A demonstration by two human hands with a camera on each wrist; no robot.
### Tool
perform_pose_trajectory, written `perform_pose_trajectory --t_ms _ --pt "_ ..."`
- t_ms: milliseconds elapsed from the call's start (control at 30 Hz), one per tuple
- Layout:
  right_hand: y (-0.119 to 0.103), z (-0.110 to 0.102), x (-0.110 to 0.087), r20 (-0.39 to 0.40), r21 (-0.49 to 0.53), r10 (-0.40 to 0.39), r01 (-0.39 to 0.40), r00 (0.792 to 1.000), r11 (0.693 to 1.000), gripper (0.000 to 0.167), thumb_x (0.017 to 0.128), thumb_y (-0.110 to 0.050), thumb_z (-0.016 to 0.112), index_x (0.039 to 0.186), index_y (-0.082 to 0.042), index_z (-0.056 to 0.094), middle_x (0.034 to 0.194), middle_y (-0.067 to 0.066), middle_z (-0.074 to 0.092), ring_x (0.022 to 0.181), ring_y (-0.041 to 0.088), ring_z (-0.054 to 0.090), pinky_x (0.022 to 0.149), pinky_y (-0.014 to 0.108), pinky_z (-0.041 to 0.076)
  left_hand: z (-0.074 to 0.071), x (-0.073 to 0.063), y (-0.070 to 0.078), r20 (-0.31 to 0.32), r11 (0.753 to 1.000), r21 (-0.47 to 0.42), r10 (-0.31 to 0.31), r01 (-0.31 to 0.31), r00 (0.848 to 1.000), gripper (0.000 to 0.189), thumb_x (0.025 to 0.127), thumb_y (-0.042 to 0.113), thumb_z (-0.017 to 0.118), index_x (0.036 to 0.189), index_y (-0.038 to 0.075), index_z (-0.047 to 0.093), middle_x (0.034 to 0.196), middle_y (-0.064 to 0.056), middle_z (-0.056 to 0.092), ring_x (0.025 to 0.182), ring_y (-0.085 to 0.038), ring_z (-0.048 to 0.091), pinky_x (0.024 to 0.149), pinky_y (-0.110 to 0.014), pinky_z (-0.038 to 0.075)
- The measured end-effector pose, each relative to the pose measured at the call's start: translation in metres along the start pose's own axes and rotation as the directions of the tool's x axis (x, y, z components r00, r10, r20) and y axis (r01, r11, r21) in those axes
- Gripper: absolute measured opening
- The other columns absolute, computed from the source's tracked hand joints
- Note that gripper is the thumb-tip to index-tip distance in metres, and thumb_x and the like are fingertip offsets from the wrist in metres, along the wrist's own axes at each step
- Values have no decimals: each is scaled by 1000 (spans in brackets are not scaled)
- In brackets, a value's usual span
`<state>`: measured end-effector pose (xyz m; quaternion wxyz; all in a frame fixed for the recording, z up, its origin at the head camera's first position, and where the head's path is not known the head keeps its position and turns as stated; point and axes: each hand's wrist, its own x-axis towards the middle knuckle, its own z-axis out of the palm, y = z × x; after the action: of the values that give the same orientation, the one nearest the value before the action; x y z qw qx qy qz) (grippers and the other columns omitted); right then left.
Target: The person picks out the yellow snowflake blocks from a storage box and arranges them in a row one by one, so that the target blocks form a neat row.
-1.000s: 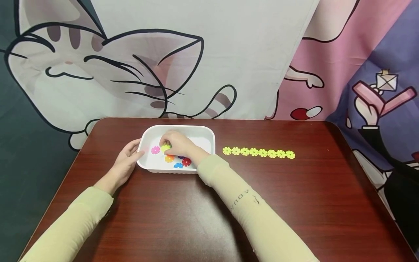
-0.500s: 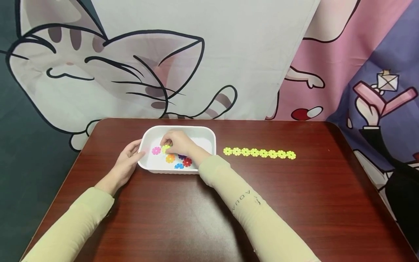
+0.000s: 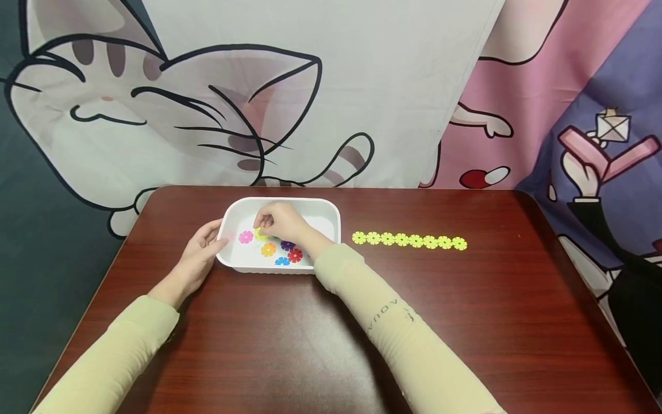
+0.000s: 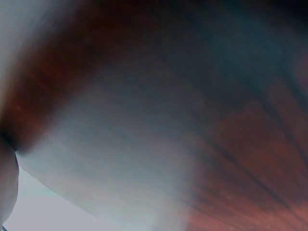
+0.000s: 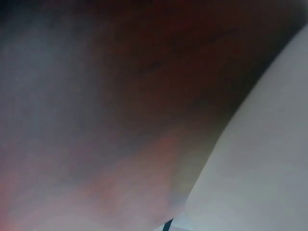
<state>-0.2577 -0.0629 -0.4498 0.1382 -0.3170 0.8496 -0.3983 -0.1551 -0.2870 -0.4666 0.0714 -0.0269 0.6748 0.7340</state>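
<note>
A white tray (image 3: 331, 261) stands near the far edge of the table, left of the middle. My left hand (image 3: 199, 253) grips its left end, thumb at the rim. Inside the tray, my right hand (image 3: 283, 223) pinches a yellow flower-shaped piece (image 3: 260, 234), partly hidden by the fingers. Around it lie flower pieces: pink (image 3: 245, 237), orange (image 3: 268, 249), purple (image 3: 287, 245), red (image 3: 295, 255) and blue (image 3: 281, 261). Right of the tray, several yellow flower pieces form a row (image 3: 402, 240). Both wrist views are too blurred to show the hands' work.
The dark red-brown wooden table (image 3: 289, 345) has rounded far corners. Behind its far edge hangs a white cloth (image 3: 393, 86) with a cat drawing, beside a pink and blue printed cloth (image 3: 538, 115) on the right.
My right hand has shifted slightly up within the tray, uncovering more of the orange and purple pieces. The left hand, the tray and the yellow row stay put.
</note>
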Motion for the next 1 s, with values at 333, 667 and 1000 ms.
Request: perform_pose_trajectory --t_ms 333,667,1000 --pt "-7 -6 -7 -93 171 33 -17 995 985 9 95 -9 81 104 -7 79 98 6 76 87 10 65 79 12 52 0 0 2 8 999 27 -30 30 1000 43 109 7 55 149 13 42 168 -17 28 147 -8 39 105 -5 43" --pt "-14 -31 -27 -213 334 59 16 975 943 13 93 -7 82 105 -3 79 100 13 77 84 9 65 77 13 54 1 1 0 16 1000 -8 14 -14 1000 38 108 3 55 143 15 47 145 8 49 130 8 50 104 -6 46" --pt "-9 -63 -62 -293 354 102 9 951 935 12 92 -7 83 102 -3 79 95 11 76 81 9 65 75 15 54 0 -2 -1 21 1000 4 26 -26 999 39 108 6 57 144 15 46 152 0 45 127 12 51 104 -5 45"
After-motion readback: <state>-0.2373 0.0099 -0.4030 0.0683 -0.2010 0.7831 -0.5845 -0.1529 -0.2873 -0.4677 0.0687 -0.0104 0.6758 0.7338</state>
